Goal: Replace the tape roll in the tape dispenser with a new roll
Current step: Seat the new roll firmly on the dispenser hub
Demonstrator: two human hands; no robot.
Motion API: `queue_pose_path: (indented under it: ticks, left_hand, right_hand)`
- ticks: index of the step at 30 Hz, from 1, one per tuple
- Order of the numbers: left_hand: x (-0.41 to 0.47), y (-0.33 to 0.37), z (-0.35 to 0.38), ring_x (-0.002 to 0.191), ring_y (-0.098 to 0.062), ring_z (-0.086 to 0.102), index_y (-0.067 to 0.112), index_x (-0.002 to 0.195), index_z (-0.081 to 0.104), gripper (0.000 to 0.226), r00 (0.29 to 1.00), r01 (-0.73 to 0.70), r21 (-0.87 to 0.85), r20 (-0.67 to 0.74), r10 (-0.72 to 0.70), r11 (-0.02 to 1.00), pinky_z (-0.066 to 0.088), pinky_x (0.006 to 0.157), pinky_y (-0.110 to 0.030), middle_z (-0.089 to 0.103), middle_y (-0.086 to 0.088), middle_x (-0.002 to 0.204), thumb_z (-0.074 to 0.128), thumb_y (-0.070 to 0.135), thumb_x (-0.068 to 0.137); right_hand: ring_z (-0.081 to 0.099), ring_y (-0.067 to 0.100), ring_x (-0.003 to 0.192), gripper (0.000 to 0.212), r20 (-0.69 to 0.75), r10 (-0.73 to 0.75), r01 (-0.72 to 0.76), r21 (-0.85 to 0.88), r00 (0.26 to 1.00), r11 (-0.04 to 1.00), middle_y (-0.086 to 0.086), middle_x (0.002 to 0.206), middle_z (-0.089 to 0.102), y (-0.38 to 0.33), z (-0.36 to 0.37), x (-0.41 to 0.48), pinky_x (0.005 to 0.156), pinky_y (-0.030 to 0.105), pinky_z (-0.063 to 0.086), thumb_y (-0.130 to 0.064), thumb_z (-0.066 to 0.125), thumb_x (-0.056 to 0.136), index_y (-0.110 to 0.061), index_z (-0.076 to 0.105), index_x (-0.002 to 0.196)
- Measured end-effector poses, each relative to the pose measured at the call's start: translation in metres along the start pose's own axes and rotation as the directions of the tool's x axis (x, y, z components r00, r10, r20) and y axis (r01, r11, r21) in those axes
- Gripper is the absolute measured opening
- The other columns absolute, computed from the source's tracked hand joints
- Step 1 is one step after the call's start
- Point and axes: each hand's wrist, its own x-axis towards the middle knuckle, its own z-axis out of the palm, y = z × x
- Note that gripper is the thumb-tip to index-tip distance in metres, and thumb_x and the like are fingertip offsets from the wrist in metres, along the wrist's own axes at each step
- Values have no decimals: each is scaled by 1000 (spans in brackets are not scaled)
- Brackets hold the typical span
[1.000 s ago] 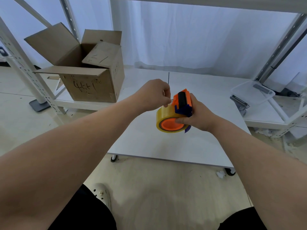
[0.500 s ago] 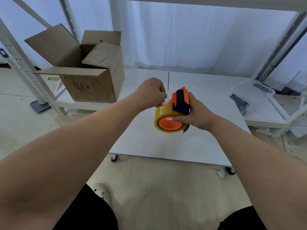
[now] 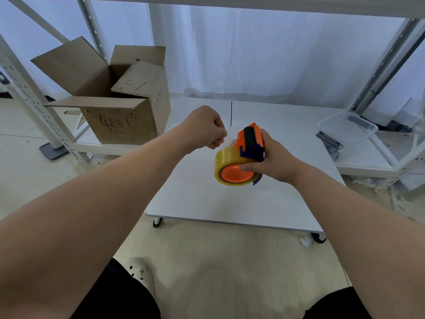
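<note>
Both hands are working above the white tabletop [image 3: 207, 199]. The right hand [image 3: 273, 157] is gripping the orange tape dispenser [image 3: 251, 140], fingers clamped round its body, thumb resting on the orange hub of the yellowish tape roll [image 3: 226, 162]. The left hand [image 3: 203, 127] is sitting just left of the roll, fingers curled together, pinching the clear tape end. An open cardboard box [image 3: 119, 107] is sitting far left.

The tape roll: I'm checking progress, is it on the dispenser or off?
On. The tape roll sits around the dispenser's orange hub, held by the right hand.
</note>
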Motion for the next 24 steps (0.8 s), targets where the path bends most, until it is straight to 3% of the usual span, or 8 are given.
queue_pose_path:
  ticks: [3, 7, 11, 15, 18, 24]
  left_hand:
    - [2, -7, -4, 62, -13, 65, -1, 89, 66, 14, 1000, 18, -50, -9, -18, 999, 58, 68, -24, 67, -6, 71, 56, 9, 88]
    - [0, -10, -7, 62, -10, 63, 3, 90, 65, 11, 1000, -28, -39, 3, 28, 999, 54, 60, -17, 68, -4, 73, 58, 12, 87]
    - [-3, 0, -3, 62, -9, 57, 5, 90, 64, 11, 987, -158, 91, 32, 155, 983, 53, 63, -25, 67, -2, 76, 58, 13, 85]
    - [-1, 6, -3, 61, -6, 50, 7, 91, 63, 12, 972, -236, 200, 45, 231, 951, 44, 59, -17, 56, 7, 70, 60, 15, 84]
    - [0, 6, -6, 66, -7, 47, 9, 97, 62, 14, 954, -297, 345, 77, 289, 890, 35, 57, -15, 56, 5, 79, 57, 17, 86]
    - [-1, 9, -4, 85, -12, 49, 18, 102, 62, 16, 930, -365, 497, 149, 337, 787, 38, 73, -27, 57, 6, 92, 55, 27, 91]
  right_hand:
    - [57, 18, 108, 70, -7, 29, -28, 94, 1000, 995, -3, 121, 57, 2, -3, -1, 86, 33, 54, -24, 80, 73, -24, 40, 130]
    - [59, 10, 96, 61, -18, 15, -13, 129, 1000, 992, -6, 111, 57, -4, -5, -1, 68, 16, 54, -22, 77, 76, -26, 40, 125]
    - [58, 11, 98, 63, -6, 4, -3, 132, 1000, 991, -4, 112, 56, -8, -3, 0, 70, 18, 54, -19, 79, 74, -23, 41, 124]
    - [57, 9, 98, 71, 38, 3, -8, 125, 999, 992, -13, 108, 53, -11, -1, 1, 71, 17, 54, -17, 81, 71, -21, 39, 128]
    - [56, 8, 97, 70, 62, 6, -12, 95, 998, 995, -14, 107, 52, -10, 0, 2, 73, 18, 52, -17, 81, 71, -22, 38, 126]
    - [55, 11, 99, 69, 111, 40, -49, 75, 993, 996, -14, 108, 52, -9, 2, 3, 75, 20, 52, -21, 80, 72, -25, 37, 127]
